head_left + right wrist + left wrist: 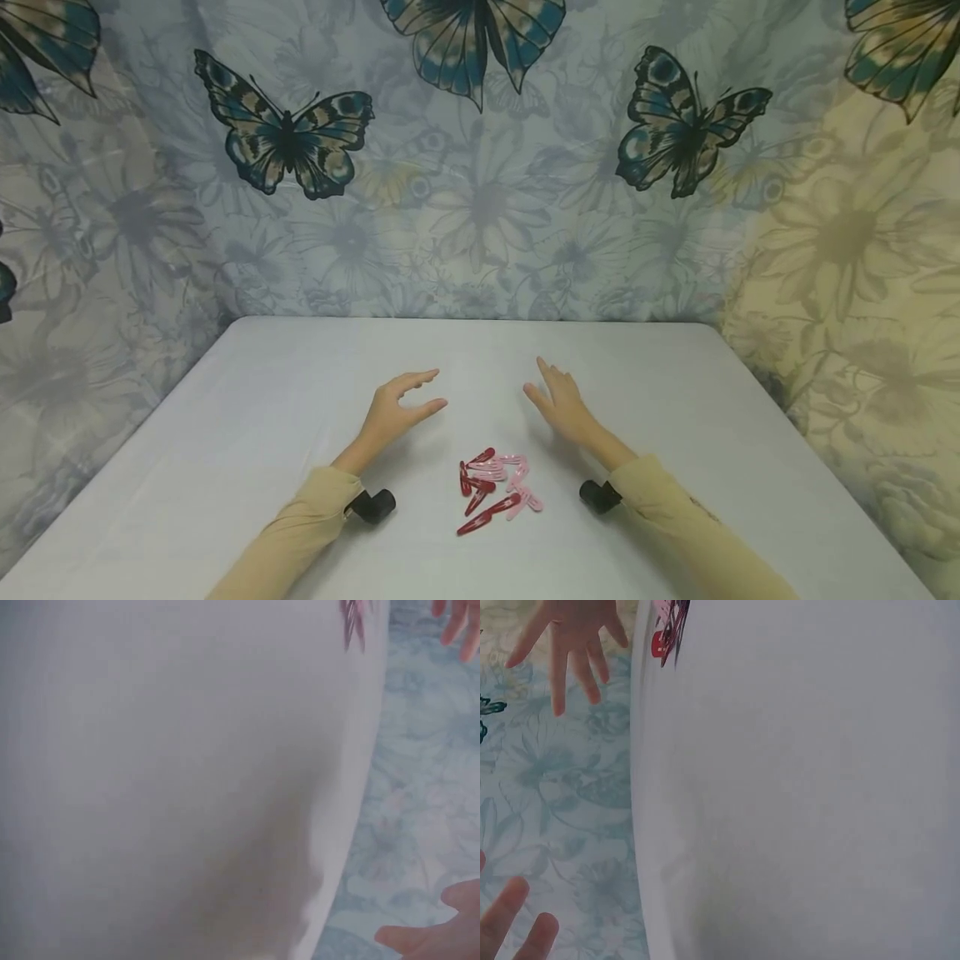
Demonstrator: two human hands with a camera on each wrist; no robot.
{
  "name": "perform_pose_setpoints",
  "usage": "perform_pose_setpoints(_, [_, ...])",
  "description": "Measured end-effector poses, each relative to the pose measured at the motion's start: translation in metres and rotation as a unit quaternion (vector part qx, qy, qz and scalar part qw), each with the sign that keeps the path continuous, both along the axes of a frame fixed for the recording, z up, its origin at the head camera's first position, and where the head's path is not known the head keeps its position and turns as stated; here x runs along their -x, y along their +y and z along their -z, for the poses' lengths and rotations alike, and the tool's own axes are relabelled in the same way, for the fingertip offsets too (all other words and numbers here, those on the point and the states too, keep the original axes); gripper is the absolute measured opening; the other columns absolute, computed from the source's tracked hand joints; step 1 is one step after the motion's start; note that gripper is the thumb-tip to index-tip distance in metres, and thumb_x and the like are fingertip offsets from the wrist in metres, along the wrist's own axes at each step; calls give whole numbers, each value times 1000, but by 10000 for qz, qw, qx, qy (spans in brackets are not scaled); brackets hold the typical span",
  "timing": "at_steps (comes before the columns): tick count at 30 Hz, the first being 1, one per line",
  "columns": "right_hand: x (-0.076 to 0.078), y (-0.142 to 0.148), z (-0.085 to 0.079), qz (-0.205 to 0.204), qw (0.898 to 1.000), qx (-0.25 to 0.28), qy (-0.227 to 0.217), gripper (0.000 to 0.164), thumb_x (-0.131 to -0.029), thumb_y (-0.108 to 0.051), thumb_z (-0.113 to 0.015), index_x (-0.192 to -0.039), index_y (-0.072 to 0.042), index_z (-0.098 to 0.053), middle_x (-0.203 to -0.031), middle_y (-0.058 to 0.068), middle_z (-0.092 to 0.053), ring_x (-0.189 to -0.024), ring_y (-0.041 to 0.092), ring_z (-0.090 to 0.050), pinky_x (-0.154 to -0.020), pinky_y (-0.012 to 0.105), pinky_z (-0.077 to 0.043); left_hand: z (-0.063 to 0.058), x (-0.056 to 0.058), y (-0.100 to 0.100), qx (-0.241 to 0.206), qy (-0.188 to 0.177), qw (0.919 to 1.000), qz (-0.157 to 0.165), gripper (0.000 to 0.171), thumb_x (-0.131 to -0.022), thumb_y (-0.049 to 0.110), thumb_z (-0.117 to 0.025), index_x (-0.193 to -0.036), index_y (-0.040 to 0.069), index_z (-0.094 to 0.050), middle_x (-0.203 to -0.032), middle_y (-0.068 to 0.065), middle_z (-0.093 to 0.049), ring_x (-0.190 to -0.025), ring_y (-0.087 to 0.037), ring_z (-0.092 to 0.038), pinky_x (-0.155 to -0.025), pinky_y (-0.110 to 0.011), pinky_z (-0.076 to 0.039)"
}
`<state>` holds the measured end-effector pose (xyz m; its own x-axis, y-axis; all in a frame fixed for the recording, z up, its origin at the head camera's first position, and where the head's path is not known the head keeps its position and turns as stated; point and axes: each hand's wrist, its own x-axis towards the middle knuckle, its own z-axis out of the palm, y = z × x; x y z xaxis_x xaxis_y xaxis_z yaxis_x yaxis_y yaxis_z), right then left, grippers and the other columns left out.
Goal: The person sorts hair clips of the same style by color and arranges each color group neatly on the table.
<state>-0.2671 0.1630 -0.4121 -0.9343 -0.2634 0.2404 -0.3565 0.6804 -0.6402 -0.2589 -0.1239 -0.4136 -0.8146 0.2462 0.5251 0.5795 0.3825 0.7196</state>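
Observation:
Several red hair clips [476, 523] and pink hair clips [517, 475] lie in a loose pile on the white table, between the two forearms. My left hand [393, 410] hovers beyond the pile to its left, fingers extended and thumb apart, holding nothing. On the other side my right hand [564, 407] is also raised above the table with spread fingers and nothing in it. In the left wrist view, the clips [667, 634] show at the top edge, near the right hand [574, 645]. The right wrist view catches only a few clips [354, 622].
The white table [225, 433] reaches back to a fabric backdrop [480, 208] printed with flowers and butterflies. A black wrist camera [372, 506] sits at the left sleeve, and another black camera [599, 497] at the right one.

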Motion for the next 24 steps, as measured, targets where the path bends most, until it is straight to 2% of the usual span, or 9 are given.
perform_pose_setpoints(5, [-15, -3, 3, -185, 9984, 342, 405, 56, -95, -29, -41, -136, 6, -25, -136, 27, -28, -126, 42, -18, -99, 53, -4, 5, -10, 6, -229, -70, 9996, 129, 42, -75, 21, -72, -114, 8, -61, -109, -8, -60, -96, -33, -53, -78, -55, -37])
perform_pose_setpoints(7, [-22, -4, 4, -260, 9973, 546, 410, 54, -95, -27, -40, -136, 6, -27, -137, 26, -28, -126, 42, -17, -98, 54, -4, 6, -15, 9, -328, -71, 9993, 192, 41, -75, 19, -72, -113, 8, -62, -108, -10, -60, -94, -36, -52, -75, -55, -37])
perform_pose_setpoints(11, [-37, -6, 7, -243, 9954, 893, 229, 51, -95, -27, -39, -136, 3, -30, -137, 26, -26, -126, 46, -9, -95, 60, -5, 10, -21, 17, -328, 37, 9991, 248, 36, -75, 15, -72, -109, 6, -63, -104, -6, -62, -90, -33, -54, -71, -51, -38])
perform_pose_setpoints(15, [-46, -10, 11, -291, 9934, 1076, 265, 47, -94, -23, -43, -134, 1, -35, -136, 29, -25, -125, 46, -9, -92, 63, -8, 16, -25, 25, -267, 93, 9992, 268, 32, -73, 10, -73, -104, 3, -65, -101, -4, -63, -90, -29, -55, -70, -49, -39])
perform_pose_setpoints(20, [-54, -17, 20, -471, 9918, 1047, 565, 43, -91, -22, -50, -129, -5, -44, -135, 27, -27, -125, 45, -11, -87, 68, -12, 28, -28, 31, -117, 131, 9986, 490, 32, -72, 10, -75, -102, 4, -66, -103, -6, -61, -98, -24, -53, -78, -48, -39])
perform_pose_setpoints(24, [-57, -17, 29, -539, 9884, 878, 1120, 41, -84, -19, -59, -122, -4, -50, -129, 23, -36, -122, 46, -17, -85, 68, -17, 33, -34, 37, 234, 343, 9971, 635, 27, -74, 15, -73, -100, 7, -67, -104, -8, -59, -100, -22, -52, -84, -40, -39])
